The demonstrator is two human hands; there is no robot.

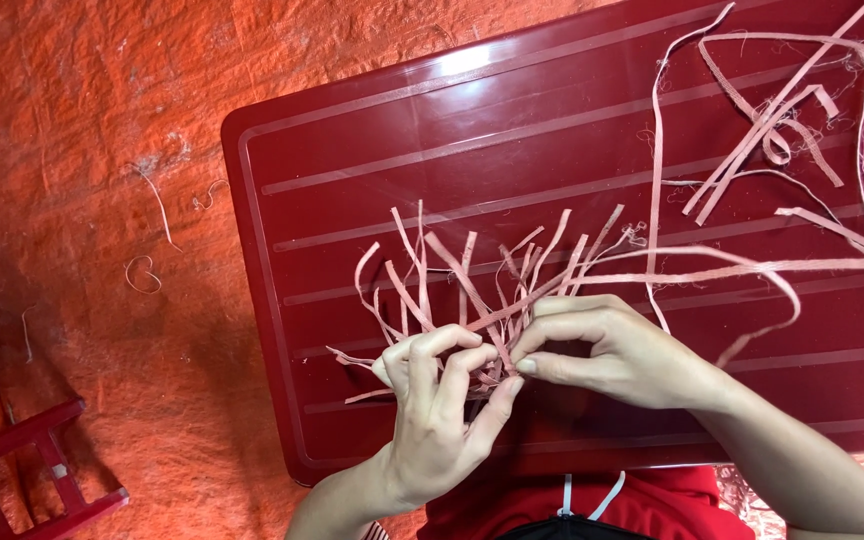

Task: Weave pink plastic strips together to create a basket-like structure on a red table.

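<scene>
Bunch of pink strips (pixel 452 290) gathered at near edge of red worktop (pixel 372 150), loose ends fanned upward and away from person. Bunch base pinched by left hand (pixel 437 420), fingers (pixel 432 350) curled tight around it. Right hand (pixel 617 355) pressed against left, fingertips closed on one long strip (pixel 732 268) drawn off toward worktop's right edge. Loose tangle of strips (pixel 782 120) lying at worktop's far right corner. Orange tarp (pixel 82 150) spread under worktop; red stool (pixel 42 480) beside worktop's near left corner.
</scene>
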